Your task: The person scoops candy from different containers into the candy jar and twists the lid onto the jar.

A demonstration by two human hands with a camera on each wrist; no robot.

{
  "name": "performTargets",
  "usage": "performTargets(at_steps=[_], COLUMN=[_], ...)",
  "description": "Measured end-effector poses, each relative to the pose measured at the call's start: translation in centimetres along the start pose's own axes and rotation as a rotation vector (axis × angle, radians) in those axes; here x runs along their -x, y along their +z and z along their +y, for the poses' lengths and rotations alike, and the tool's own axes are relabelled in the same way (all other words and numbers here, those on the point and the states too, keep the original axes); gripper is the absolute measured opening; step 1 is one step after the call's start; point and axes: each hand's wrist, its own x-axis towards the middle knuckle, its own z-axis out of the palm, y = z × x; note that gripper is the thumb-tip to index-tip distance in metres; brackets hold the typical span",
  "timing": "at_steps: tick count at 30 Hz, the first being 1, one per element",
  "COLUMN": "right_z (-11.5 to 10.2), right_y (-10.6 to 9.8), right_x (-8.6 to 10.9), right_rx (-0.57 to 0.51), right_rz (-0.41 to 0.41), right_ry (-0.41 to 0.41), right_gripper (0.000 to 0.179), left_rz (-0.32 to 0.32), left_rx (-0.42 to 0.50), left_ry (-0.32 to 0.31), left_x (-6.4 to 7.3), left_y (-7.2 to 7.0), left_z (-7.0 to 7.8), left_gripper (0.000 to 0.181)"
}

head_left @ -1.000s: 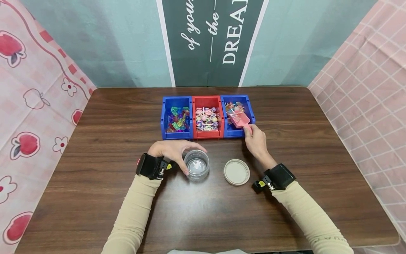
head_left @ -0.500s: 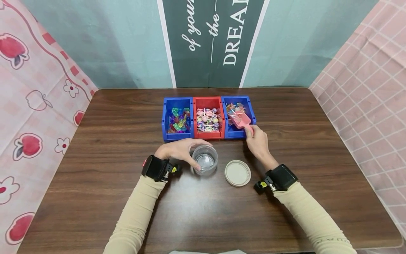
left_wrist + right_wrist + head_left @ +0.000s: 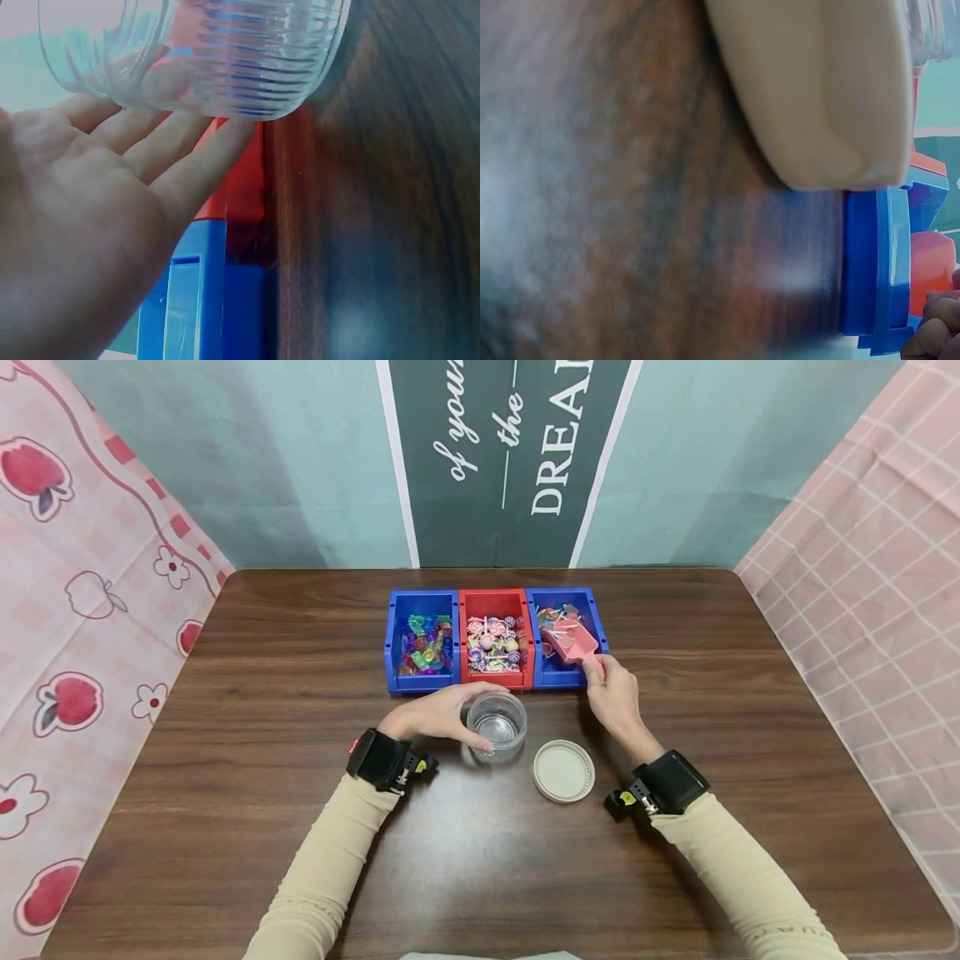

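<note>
In the head view my left hand (image 3: 435, 713) grips a clear ribbed plastic jar (image 3: 498, 747) from its left side, thumb in front and fingers behind. Nothing shows inside the jar. The left wrist view has the ribbed jar wall (image 3: 262, 64) against the fingers. My right hand (image 3: 615, 695) holds a pink scoop (image 3: 576, 645) by its handle, its blade down in the right blue bin (image 3: 558, 677). Small wrapped-looking lollipops (image 3: 558, 615) lie in that bin, and some rest on the scoop. In the right wrist view the curled fingers (image 3: 937, 330) are partly cut off.
A cream round lid (image 3: 564, 772) lies on the brown table (image 3: 480, 860), right of the jar. Left of the scoop's bin stand a red bin (image 3: 495, 680) of striped lollipops and a blue bin (image 3: 424, 683) of colourful clear pieces. A teal backdrop hangs behind the table.
My left hand has moved the jar right and a little away from me, closer to the bins. The scoop stays in the right blue bin, with lollipops shifting slightly on it.
</note>
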Motion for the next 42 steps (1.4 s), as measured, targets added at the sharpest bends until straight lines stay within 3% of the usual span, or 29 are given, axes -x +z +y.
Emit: performTargets(at_steps=[5,16,23,42], right_z=[0.0,0.4,0.5,1.1], right_y=[-0.1,-0.5,-1.1,-2.2], right_x=[0.0,-0.1,-0.2,-0.5], right_rx=[-0.018,-0.026,-0.033,-0.062], right_rz=[-0.002,0.013,0.021,0.034], right_ry=[0.002,-0.011,-0.018,-0.029], right_gripper=[0.032,0.030,0.028,0.024], left_rz=[-0.009,0.065,0.064,0.082], left_rx=[0.026,0.026,0.062,0.000], left_ry=[0.040,0.007,0.001,-0.017], left_x=[-0.1,-0.5,-0.5,-0.5], left_y=[0.0,0.2,0.3,0.2], left_z=[-0.3,-0.7,-0.8,-0.8], left_gripper=[0.084,0.081,0.080,0.082])
